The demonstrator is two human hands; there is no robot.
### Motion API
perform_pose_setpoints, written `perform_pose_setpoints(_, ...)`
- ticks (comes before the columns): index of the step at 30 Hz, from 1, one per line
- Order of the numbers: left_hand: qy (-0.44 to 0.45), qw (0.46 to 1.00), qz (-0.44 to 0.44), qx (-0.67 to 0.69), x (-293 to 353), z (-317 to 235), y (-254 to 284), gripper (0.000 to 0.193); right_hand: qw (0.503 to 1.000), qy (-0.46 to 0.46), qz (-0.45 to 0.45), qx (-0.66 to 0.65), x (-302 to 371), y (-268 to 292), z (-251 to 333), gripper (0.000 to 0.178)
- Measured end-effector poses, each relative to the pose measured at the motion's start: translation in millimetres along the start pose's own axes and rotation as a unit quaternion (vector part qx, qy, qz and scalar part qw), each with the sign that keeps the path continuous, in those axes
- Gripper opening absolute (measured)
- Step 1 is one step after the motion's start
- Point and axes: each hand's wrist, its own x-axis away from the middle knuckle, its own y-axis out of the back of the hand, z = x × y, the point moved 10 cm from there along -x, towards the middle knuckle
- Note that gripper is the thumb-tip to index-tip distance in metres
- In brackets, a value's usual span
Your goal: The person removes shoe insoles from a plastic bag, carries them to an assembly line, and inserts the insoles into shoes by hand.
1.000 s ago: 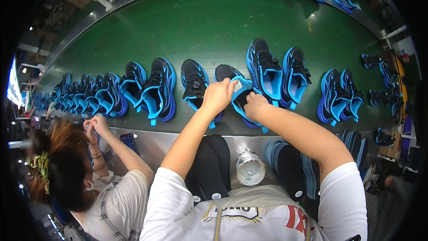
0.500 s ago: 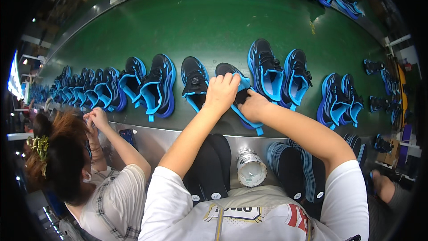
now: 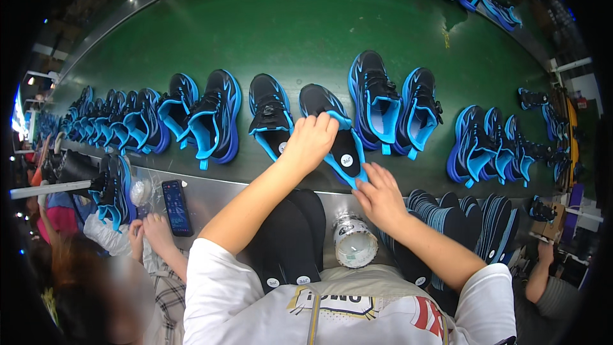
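Note:
A black and blue sneaker (image 3: 317, 98) lies on the green belt, toe pointing away from me. My left hand (image 3: 313, 142) is closed on its tongue and pulls the opening wide. Inside it a black insole with a round white sticker (image 3: 347, 160) shows at the heel. Beside that heel is my right hand (image 3: 381, 199), fingers stretched and apart, its fingertips near or touching the blue collar; nothing shows in it. Just left stands the matching sneaker (image 3: 268, 99), also with a stickered insole, partly covered by my left hand.
Several more sneakers line the green belt (image 3: 274, 32), including a pair (image 3: 373, 83) close on the right. Before me are black insoles (image 3: 287, 236), a clear jar (image 3: 356, 246) and stacked insoles (image 3: 456, 223). At left a co-worker's hands (image 3: 153, 233) are near a phone (image 3: 177, 207).
My right hand has come out of the sneaker and back toward me, its fingers opening. The insole now shows inside. My left hand keeps its hold on the tongue.

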Motion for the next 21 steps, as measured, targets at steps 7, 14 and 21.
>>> perform_pose_setpoints(7, -0.042, 0.991, -0.009, -0.126, 7, -6, 3, 0.014, 0.992, -0.027, -0.022, -0.125, 11, -8, -7, 0.024)
perform_pose_setpoints(14, -0.046, 0.952, 0.062, -0.296, -30, 32, -30, 0.009, 0.991, -0.071, -0.014, -0.110, -42, 3, -10, 0.026)
perform_pose_setpoints(21, -0.054, 0.962, 0.179, -0.197, -23, 41, -46, 0.015, 0.995, -0.054, -0.028, -0.082, 70, 69, 1, 0.037)
